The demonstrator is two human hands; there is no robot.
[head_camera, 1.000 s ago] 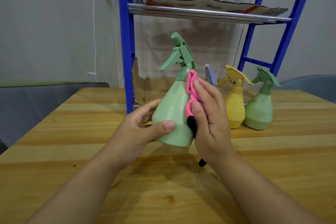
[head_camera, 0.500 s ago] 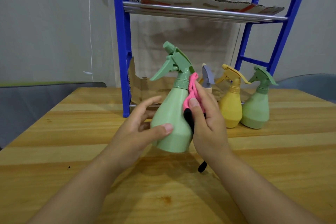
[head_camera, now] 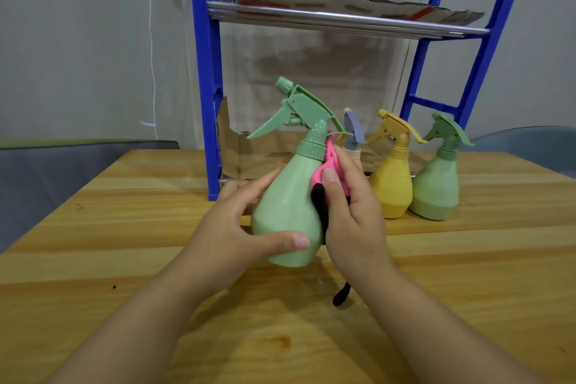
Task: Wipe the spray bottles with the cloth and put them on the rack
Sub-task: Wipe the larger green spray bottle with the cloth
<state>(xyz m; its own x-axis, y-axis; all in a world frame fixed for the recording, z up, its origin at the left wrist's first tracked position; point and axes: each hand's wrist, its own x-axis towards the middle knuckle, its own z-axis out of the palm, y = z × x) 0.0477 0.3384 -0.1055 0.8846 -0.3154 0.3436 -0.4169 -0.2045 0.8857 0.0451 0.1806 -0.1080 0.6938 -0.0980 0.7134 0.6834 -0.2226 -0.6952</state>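
The left hand (head_camera: 237,227) grips the light green spray bottle (head_camera: 290,206) around its wide lower body, thumb lying across the near side close to the base and fingers curled round the far side. The bottle is lifted off the table (head_camera: 124,259) and tilted, with its base toward the camera and its trigger head leaning up and to the left.

The right hand (head_camera: 352,215) holds a pink and black cloth (head_camera: 327,165) against the bottle's right side, thumb pressing the pink part just below the neck collar and fingers wrapped behind it. A black strip of the cloth runs down between the palm and the bottle, and a loose black end hangs below the wrist, near the tabletop.

Behind the hands, 3 more spray bottles stand upright on the table close together: a pale one with a grey-blue head (head_camera: 353,134), mostly hidden by the right hand, a yellow one (head_camera: 391,184) and a second green one (head_camera: 438,187). They stand in front of the blue rack (head_camera: 202,72), whose metal shelf (head_camera: 343,20) carries a sheet of cardboard (head_camera: 343,0). More cardboard lies at the foot of the rack.
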